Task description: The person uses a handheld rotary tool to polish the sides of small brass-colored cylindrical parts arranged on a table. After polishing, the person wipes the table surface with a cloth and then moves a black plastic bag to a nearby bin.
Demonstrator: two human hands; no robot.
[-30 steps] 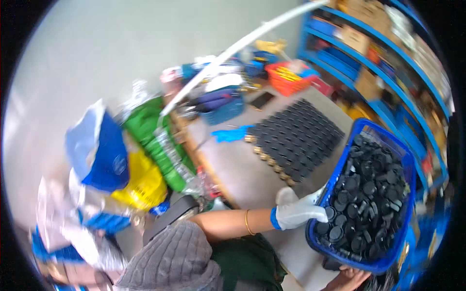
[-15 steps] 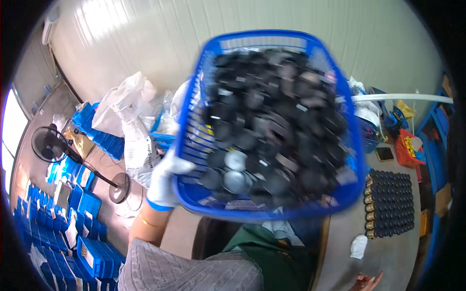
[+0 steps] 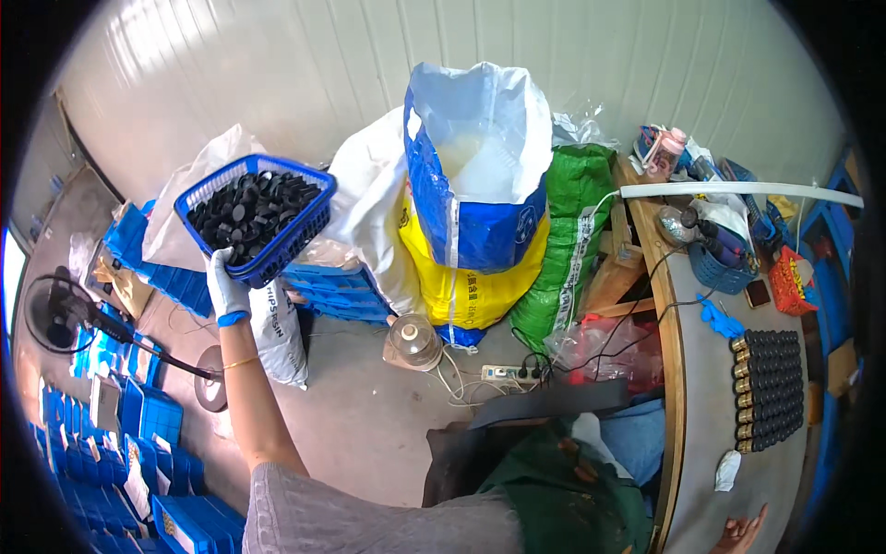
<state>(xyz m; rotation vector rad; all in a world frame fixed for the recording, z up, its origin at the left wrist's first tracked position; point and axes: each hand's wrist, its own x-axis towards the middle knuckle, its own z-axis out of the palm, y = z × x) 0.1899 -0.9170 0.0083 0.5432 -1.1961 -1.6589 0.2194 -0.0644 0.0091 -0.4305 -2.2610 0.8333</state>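
My left hand (image 3: 227,291), in a white glove with a blue cuff, is closed on the near edge of a blue plastic basket (image 3: 309,220). The arm is stretched out to the far left. Inside lies a heap of small round black pieces (image 3: 254,208), like caps or discs. Beneath and behind the basket are white sacks and stacked blue crates (image 3: 337,294). At the lower right, my bare right hand (image 3: 738,531) is over the table (image 3: 701,425), fingers stretched out and nothing in it. A crumpled white cloth or glove (image 3: 727,471) lies just beyond it.
Large blue, yellow and green sacks (image 3: 480,222) stand by the wall. Cords run from a power strip (image 3: 506,374) on the floor. A fan (image 3: 55,312) and many blue boxes (image 3: 152,415) occupy the left. Rows of black-topped gold pieces (image 3: 771,392) stand on the table near a blue glove (image 3: 720,319).
The basket has swung from close in front of me to the far left, held by my left hand. The sacks and floor behind it now show. My right hand stays over the table.
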